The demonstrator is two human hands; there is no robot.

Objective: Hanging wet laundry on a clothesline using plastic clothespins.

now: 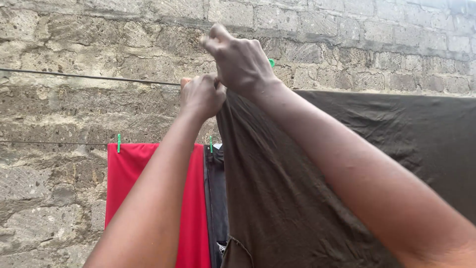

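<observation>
A dark brown cloth hangs over the upper clothesline and fills the right half of the view. My left hand grips the cloth's top left corner at the line. Just above it and to the right, my right hand is closed around a green clothespin, of which only a small tip shows behind the knuckles. Both hands are raised at the line and almost touch each other.
A lower clothesline carries a red cloth and a black garment, held by green pegs. Behind everything stands a rough stone block wall.
</observation>
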